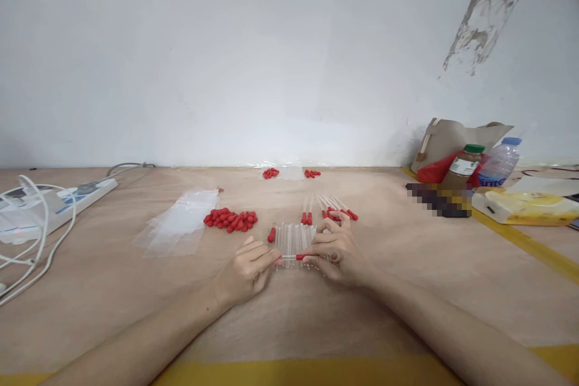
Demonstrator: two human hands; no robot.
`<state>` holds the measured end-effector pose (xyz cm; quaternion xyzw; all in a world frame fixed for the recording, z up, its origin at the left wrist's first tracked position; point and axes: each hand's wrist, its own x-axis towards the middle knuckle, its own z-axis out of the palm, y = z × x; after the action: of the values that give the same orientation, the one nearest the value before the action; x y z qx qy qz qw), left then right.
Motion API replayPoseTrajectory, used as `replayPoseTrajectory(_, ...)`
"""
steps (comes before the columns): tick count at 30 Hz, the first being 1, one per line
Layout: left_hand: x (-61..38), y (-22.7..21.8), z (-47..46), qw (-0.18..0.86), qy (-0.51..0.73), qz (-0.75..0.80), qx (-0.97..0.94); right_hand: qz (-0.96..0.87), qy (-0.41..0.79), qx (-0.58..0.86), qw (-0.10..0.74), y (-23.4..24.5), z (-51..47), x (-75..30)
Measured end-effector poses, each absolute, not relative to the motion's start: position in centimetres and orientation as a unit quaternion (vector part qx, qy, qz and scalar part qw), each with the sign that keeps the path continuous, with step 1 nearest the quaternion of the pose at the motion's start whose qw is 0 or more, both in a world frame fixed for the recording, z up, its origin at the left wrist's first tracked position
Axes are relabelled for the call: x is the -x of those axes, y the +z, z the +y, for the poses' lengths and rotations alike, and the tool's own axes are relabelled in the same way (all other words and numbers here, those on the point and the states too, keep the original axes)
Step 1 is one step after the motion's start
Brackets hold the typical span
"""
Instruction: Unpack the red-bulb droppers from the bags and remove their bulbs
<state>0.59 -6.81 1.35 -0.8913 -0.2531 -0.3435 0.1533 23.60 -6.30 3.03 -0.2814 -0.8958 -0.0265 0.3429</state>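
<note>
My left hand (248, 268) and my right hand (335, 250) meet over a row of clear glass tubes (294, 235) lying on the brown table. Both hands are closed in pinches around one clear tube with a small red rubber cap (300, 257) between them. The left fingers grip the tube's glass end. The right fingers pinch at the red cap. A pile of loose red caps (230, 219) lies to the left. Several finished tubes with red caps (332, 210) lie just beyond my right hand.
An empty clear plastic bag (181, 226) lies left of the pile. A white power strip with cables (58, 205) sits at far left. More red caps (271, 173) lie by the wall. Bottles, a jar (462, 170), a paper bag and a yellow pack (527, 207) crowd the right.
</note>
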Motion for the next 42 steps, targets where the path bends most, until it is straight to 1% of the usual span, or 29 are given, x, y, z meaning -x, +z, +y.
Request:
replayPoseTrajectory(2, -0.4, 1.6, -6.8, 0.153, -0.35, -0.265, 0.885, -0.896, -0.005, 0.288, 0.338, 3.5, -5.9, -24.4)
replayPoseTrajectory(4, -0.1, 1.8, -6.6, 0.146, -0.368, -0.298, 0.868, -0.876, 0.024, 0.312, 0.368, 4.0, -4.8, -25.7)
replayPoseTrajectory(7, 0.1, 2.2, -6.0, 0.118, -0.382, -0.388, 0.83, -0.778, 0.087, 0.399, 0.477, 5.0, -2.4, -28.1)
replayPoseTrajectory(8, 0.0, 2.3, -5.8, 0.107, -0.375, -0.409, 0.825, -0.749, 0.088, 0.436, 0.49, 5.4, -1.7, -28.8)
replayPoseTrajectory(10, -0.4, 2.3, -5.5, 0.09, -0.357, -0.427, 0.826, -0.717, 0.108, 0.496, 0.477, 5.7, -0.6, -29.9)
replayPoseTrajectory(13, -1.1, 1.8, -5.1, 0.074, -0.363, -0.423, 0.827, -0.709, 0.188, 0.549, 0.4, 5.3, -0.7, -30.6)
replayPoseTrajectory(15, -1.3, 1.3, -4.7, 0.072, -0.383, -0.412, 0.823, -0.699, 0.212, 0.576, 0.368, 4.5, -1.3, -30.7)
replayPoseTrajectory(18, -1.3, 0.7, -4.1, 0.085, -0.396, -0.384, 0.83, -0.669, 0.196, 0.602, 0.389, 3.1, -2.3, -30.9)
replayPoseTrajectory(22, -1.1, 0.5, -3.9, 0.09, -0.395, -0.351, 0.844, -0.667, 0.221, 0.582, 0.41, 1.5, -2.4, -31.0)
replayPoseTrajectory(28, -1.0, 0.9, -5.0, 0.031, -0.364, -0.349, 0.863, -0.683, 0.243, 0.553, 0.411, -0.5, -1.4, -31.0)
replayPoseTrajectory(34, -0.9, 1.2, -5.5, 0.018, -0.356, -0.343, 0.869, -0.683, 0.27, 0.547, 0.402, -0.3, -1.7, -30.9)
replayPoseTrajectory(38, -0.5, 1.5, -5.4, 0.035, -0.367, -0.346, 0.863, -0.661, 0.282, 0.546, 0.431, -0.1, -1.8, -31.0)
replayPoseTrajectory(42, -0.9, 2.6, -4.7, 0.05, -0.363, -0.378, 0.85, -0.628, 0.268, 0.571, 0.456, -0.7, -1.2, -31.6)
